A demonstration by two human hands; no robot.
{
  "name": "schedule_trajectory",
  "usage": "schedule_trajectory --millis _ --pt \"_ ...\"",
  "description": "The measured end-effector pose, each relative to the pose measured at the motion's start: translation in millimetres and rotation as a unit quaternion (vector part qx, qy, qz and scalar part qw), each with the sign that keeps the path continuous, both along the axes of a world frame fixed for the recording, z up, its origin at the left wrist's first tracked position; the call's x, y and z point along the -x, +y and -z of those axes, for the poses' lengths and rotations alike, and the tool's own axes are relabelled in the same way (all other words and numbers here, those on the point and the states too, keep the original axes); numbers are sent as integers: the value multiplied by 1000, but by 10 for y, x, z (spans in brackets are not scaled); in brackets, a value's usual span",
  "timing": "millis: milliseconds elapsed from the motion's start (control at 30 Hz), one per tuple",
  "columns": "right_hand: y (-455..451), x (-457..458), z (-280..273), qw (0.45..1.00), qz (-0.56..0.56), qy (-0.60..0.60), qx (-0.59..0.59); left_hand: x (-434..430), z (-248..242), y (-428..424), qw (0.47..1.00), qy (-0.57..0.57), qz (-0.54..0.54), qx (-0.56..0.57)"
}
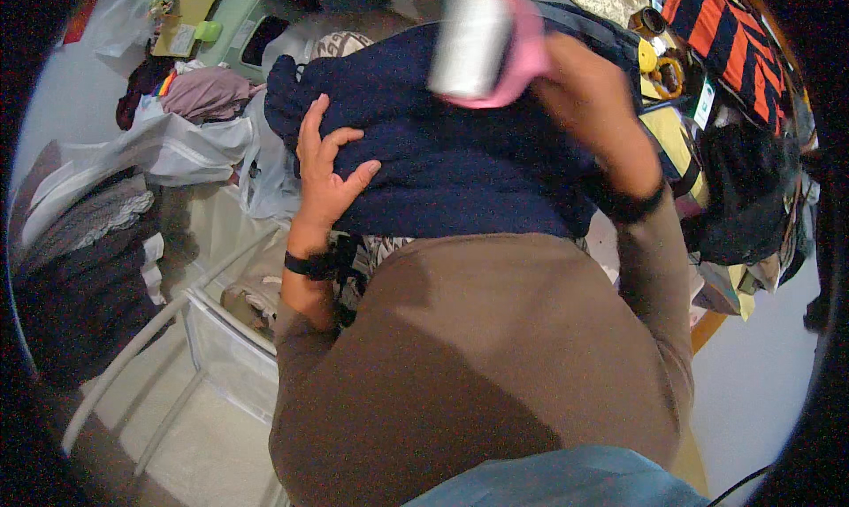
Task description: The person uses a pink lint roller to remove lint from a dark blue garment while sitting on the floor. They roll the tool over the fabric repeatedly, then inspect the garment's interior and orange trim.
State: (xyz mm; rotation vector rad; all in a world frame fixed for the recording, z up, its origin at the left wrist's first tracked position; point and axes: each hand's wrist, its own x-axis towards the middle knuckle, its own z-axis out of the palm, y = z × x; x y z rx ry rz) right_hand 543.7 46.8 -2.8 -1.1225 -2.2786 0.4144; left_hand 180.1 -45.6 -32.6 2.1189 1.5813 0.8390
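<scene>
A dark navy garment lies spread out in front of me. My left hand rests on its left part with the fingers apart, gripping nothing. In my right hand is a pink lint roller with a white adhesive roll, blurred and over the upper right part of the garment. Whether the roll touches the fabric I cannot tell. Patterned fabric shows at the garment's far edge.
To the left are a white plastic bag, a mauve cloth and a white-framed rack. An orange-and-black striped cloth, a yellow tape roll and a black bag-like item lie at the right.
</scene>
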Motion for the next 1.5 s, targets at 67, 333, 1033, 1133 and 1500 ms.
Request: schedule_trajectory --millis 67,333,1033,1133,1500 --pt "343 842 -54 994 -85 -19 -72 15 14 -27 1000 -9 -14 0" --pt "790 281 62 966 -59 -251 -10 81 172 -122 998 -42 -43 12" --pt "34 -1131 286 914 172 -367 -6 152 174 -92 999 -35 -32 10" --pt "-76 -1501 191 924 110 -366 -15 139 193 -138 998 -49 -38 -16" --pt "-538 -2106 -53 871 465 -37 154 86 137 -91 997 -52 -50 24"
